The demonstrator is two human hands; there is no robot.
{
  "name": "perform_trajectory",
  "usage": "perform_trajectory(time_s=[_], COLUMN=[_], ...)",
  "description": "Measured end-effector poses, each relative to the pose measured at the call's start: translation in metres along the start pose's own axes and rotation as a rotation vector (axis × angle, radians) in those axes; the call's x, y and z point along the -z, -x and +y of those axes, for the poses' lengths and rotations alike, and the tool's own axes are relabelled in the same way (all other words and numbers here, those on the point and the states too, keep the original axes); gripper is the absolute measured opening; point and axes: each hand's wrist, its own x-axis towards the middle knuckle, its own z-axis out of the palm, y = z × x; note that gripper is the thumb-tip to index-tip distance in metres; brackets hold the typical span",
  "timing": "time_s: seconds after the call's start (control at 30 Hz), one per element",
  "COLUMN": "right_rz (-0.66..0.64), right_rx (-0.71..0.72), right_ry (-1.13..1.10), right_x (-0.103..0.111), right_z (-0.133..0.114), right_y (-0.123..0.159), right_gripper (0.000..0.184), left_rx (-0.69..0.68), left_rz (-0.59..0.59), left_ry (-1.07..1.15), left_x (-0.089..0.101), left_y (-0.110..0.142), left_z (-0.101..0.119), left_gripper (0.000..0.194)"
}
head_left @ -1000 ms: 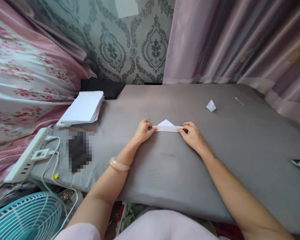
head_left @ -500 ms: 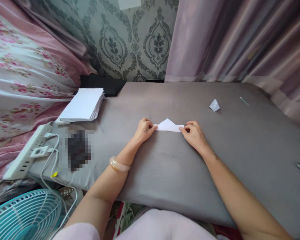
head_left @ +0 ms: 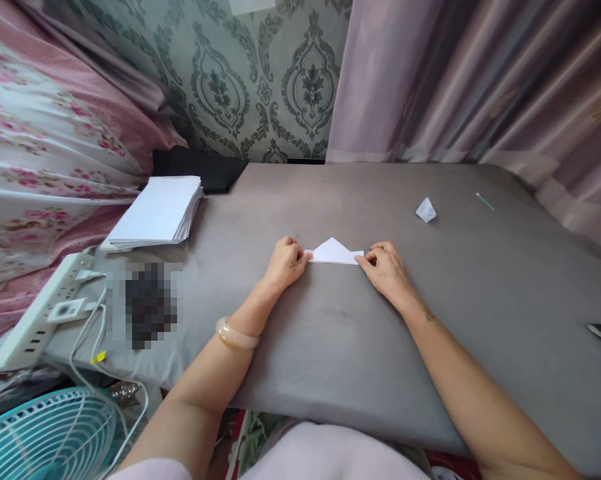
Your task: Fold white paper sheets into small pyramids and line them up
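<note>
Left hand and right hand pinch opposite ends of a white paper above the gray-covered table, its peak and lower band already folded.

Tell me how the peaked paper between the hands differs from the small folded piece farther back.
The peaked paper is a wide, low band with a central point; the small folded piece is compact, roughly diamond-shaped in outline.
The peaked paper is pinched at its ends by the left hand and right hand; the small folded piece lies untouched on the gray cloth.
Both look white and folded.
</note>
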Motion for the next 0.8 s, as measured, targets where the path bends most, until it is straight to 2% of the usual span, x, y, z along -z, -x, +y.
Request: perform_trajectory(time_s=[0.17,0.23,0.3,0.4,0.47,0.57,0.8], right_rz=[0.001,0.029,0.039,-0.09,-0.205,-0.275,-0.186], right_rx=[-0.019,0.033,0.147,0.363,0.424,0.353,0.219], right_ry=[0.018,0.08,0.178,0.31,0.378,0.496,0.54], right_x=[0.003,0.003,0.004,0.007,0.009,0.01,-0.008], right_z=[-0.003,-0.009,-0.018,-0.035,-0.045,-0.059,-0.093], right_y=[0.002,0.004,0.006,0.009,0.01,0.01,0.028], right_gripper=[0.018,0.02,0.023,0.031,0.034,0.037,0.042], left_rx=[-0.017,-0.064,-0.168,-0.371,-0.462,-0.503,-0.497], left_rz=[-0.032,-0.027,-0.036,-0.144,-0.242,-0.295,-0.268], left_ry=[-0.064,-0.13,-0.218,-0.289,-0.272,-0.229,-0.229], left_x=[0.005,0.008,0.011,0.012,0.012,0.011,0.007], left_y=[0.004,0.006,0.006,0.005,0.005,0.005,0.016], left_z=[0.002,0.008,0.016,0.027,0.031,0.033,0.03], left_gripper=[0.02,0.027,0.036,0.042,0.039,0.039,0.046])
